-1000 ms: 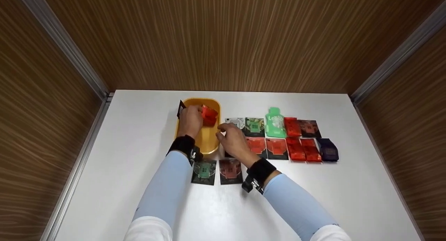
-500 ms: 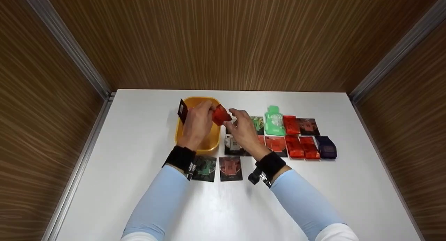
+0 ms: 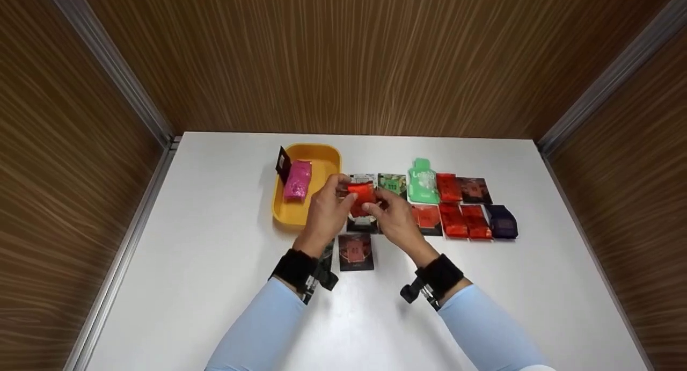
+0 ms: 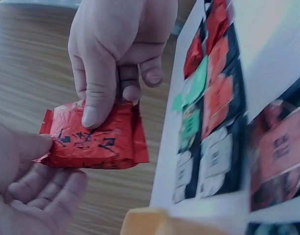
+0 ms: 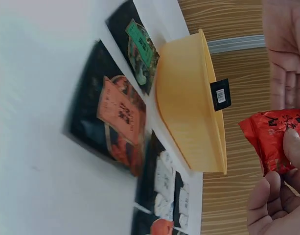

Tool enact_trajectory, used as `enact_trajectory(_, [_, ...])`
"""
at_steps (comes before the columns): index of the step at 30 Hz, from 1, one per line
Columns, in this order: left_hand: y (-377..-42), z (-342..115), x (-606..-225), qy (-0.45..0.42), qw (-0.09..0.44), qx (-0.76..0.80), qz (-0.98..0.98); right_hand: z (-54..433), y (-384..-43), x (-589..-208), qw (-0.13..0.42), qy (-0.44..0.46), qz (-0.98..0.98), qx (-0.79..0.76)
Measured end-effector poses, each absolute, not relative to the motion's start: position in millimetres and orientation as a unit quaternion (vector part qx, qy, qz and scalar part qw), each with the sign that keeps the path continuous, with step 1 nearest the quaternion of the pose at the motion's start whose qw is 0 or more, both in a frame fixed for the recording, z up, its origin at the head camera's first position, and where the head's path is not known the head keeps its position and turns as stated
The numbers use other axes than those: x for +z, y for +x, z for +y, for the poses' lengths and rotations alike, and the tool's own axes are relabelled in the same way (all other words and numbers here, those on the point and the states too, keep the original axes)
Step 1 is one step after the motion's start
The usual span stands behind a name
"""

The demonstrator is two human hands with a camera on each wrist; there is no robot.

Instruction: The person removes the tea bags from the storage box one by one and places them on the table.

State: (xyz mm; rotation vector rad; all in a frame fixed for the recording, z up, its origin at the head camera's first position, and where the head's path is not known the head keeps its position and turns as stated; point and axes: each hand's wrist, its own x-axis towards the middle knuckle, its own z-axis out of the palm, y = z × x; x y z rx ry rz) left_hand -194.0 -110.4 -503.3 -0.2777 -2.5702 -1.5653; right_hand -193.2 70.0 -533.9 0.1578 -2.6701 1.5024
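Observation:
My left hand [image 3: 326,212] and right hand [image 3: 396,216] face each other above the rows of packets, with a small red foil packet [image 3: 360,191] pinched between them. In the left wrist view, dark lettering shows on the crinkled red packet [image 4: 91,139]; the right thumb presses its face, and the left thumb grips one end. Left of the hands stands a yellow tray [image 3: 327,155]. Inside it lies a shiny pink packet [image 3: 298,180], and a flat black packet [image 3: 282,164] leans upright at its left wall.
Right of the tray, several flat sachets lie in rows, among them a green pouch [image 3: 423,182], red packets [image 3: 455,220] and a dark purple packet [image 3: 503,222]. Nearer me is a black-and-red sachet [image 3: 356,252]. Wood-grain panels [image 3: 343,59] enclose the white table [image 3: 225,199].
The left hand has lifted the red packet out of the tray and carried it rightward; the right hand now grips it too. The pink packet has come into view in the tray.

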Motion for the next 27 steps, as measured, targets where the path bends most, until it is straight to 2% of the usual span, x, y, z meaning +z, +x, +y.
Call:
enact_trajectory(4, [-177,-96,-520,-0.068,0.005,-0.495,-0.866,82,-176,-546,0.039,0.029,-0.866,0.498])
enact_trajectory(10, [-155,-79,-547,-0.074,-0.004,-0.465,-0.882,97,-148,-570,0.022,-0.009,-0.873,0.487])
enact_trajectory(15, [-135,-70,-569,-0.136,0.007,-0.38,-0.915,111,-130,-587,-0.005,-0.048,-0.881,0.47])
enact_trajectory(21, [-117,-69,-588,-0.24,0.048,-0.209,-0.947,120,-122,-599,-0.035,-0.072,-0.899,0.43])
enact_trajectory(27, [-116,-72,-591,-0.263,0.063,-0.209,-0.94,117,-122,-600,-0.047,-0.078,-0.914,0.396])
